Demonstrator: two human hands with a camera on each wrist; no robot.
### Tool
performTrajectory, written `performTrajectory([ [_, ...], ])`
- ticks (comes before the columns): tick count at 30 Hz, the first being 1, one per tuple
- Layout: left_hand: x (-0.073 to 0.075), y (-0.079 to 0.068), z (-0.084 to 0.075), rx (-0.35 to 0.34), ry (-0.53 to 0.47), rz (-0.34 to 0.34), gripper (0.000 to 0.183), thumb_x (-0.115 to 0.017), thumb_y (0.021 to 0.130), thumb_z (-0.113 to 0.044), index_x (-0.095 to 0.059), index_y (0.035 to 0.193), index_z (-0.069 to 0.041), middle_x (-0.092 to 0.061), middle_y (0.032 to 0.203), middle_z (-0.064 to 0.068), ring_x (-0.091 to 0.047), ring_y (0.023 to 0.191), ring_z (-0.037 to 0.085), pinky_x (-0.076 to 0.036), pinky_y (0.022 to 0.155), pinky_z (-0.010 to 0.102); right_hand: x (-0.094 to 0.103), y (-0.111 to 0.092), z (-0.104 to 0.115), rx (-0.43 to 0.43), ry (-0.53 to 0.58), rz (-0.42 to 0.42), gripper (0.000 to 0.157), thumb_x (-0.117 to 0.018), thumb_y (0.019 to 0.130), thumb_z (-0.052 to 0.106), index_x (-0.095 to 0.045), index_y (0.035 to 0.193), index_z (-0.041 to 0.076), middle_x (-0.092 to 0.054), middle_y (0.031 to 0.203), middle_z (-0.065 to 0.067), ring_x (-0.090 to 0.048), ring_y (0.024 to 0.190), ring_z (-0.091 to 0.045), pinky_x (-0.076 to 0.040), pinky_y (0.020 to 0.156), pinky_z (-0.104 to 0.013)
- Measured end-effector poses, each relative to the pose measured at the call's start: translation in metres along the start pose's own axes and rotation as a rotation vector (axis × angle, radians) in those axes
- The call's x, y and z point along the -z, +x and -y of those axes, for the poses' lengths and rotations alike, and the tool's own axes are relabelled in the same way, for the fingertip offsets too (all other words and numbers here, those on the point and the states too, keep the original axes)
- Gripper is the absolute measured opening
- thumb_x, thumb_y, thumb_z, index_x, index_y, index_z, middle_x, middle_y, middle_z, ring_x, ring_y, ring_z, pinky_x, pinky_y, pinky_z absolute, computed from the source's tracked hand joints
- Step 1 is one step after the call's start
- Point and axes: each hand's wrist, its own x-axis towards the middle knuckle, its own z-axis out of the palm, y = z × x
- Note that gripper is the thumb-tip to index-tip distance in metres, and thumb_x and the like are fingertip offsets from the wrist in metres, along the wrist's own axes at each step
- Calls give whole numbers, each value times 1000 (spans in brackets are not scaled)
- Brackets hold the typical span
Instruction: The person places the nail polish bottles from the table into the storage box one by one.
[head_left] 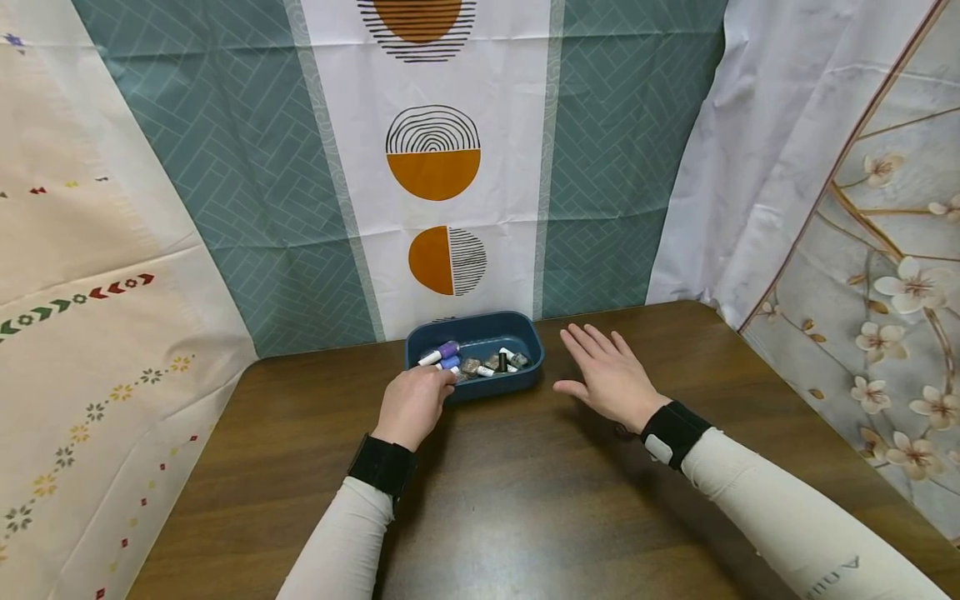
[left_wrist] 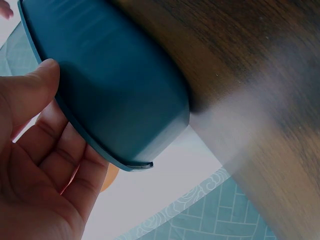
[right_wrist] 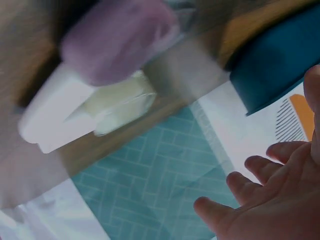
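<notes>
A dark blue plastic bin (head_left: 498, 386) stands at the back of the table, holding several small bottles with white or black caps, like nail polish. Among them is a purple bottle (head_left: 448, 349) with a white cap. My left hand (head_left: 416, 404) grips the bin's near-left rim; the left wrist view shows the thumb (left_wrist: 42, 82) against the outer side and the fingers curled over the edge. To the right of the bin, my right hand (head_left: 611, 379) is spread flat and holds nothing. Close to the right wrist camera, a blurred mauve bottle (right_wrist: 120, 40) and a pale yellow bottle (right_wrist: 125, 105) show, both with white caps.
The brown wooden table (head_left: 480, 517) extends in front of the bin and to both sides. A patterned curtain (head_left: 630, 167) hangs directly behind it. Floral cloth (head_left: 892, 350) borders the right side and cream cloth (head_left: 90, 400) the left.
</notes>
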Motion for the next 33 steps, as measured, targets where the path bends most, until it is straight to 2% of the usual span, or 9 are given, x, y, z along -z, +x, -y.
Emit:
performTrajectory([
  [6,0,0,0,-11,-2,-7,6,-85,99,-13,-86,105,-13,-80,96,6,-75,87,24,-64,84,45,-2,-6,-13,-51,-3,42,92,-72,105,55,-35,171,3,-37,175,-22,-33,162,-43,-23,128,-70],
  [15,0,-1,0,-3,-12,-5,7,-85,99,-13,-86,106,-14,-81,98,6,-75,87,25,-64,86,46,-2,-16,-28,-103,-11,46,90,-76,103,51,-40,168,-2,-46,168,-26,-42,155,-48,-28,124,-73],
  [24,2,1,-2,10,-18,6,6,-85,99,-13,-86,105,-13,-81,98,7,-75,88,25,-64,86,47,1,-27,-48,-166,0,93,91,-76,103,53,-41,167,-3,-46,167,-27,-41,154,-50,-26,125,-73],
  [33,1,2,-1,6,-19,22,6,-84,100,-13,-85,106,-13,-81,99,7,-74,88,25,-64,86,47,5,-43,-68,-176,0,113,88,-75,103,54,-48,162,-5,-51,163,-30,-43,152,-52,-29,124,-73],
])
